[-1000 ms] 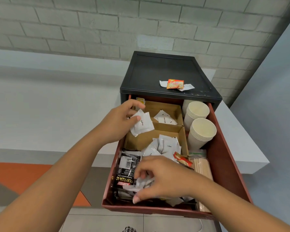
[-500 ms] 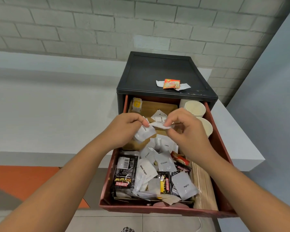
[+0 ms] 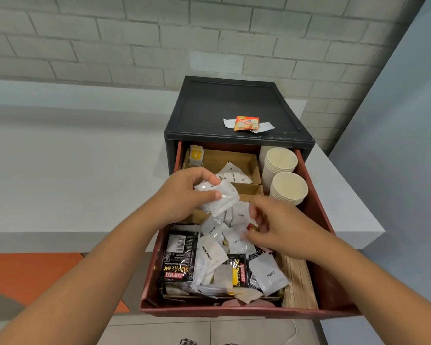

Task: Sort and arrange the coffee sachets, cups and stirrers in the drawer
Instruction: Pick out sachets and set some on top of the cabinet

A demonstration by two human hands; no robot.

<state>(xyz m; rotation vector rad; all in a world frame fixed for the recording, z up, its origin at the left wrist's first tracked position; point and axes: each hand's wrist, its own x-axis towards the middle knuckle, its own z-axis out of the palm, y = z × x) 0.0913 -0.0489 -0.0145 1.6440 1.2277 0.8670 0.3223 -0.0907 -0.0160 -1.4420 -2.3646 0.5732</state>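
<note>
The red drawer (image 3: 320,210) is pulled out of a black cabinet (image 3: 234,108). My left hand (image 3: 182,195) pinches a small bunch of white sachets (image 3: 220,199) above the cardboard dividers (image 3: 224,158). My right hand (image 3: 274,225) hovers blurred over the loose pile, fingers curled, holding nothing that I can make out. Below lie white sachets (image 3: 237,242) marked Cream, White Sugar and Coffee, and black Kopiko sachets (image 3: 178,257). Two stacks of paper cups (image 3: 288,188) stand at the back right. Wooden stirrers (image 3: 297,282) lie along the right side.
An orange sachet (image 3: 245,123) and torn white wrappers lie on the cabinet's top. A yellow-tagged tea bag (image 3: 196,155) leans in the back left corner. A white counter (image 3: 72,158) runs left and right of the cabinet; a brick wall is behind.
My right hand passed a white sachet to the left hand's bunch, then dropped back down toward the loose pile. The left hand stayed over the dividers.
</note>
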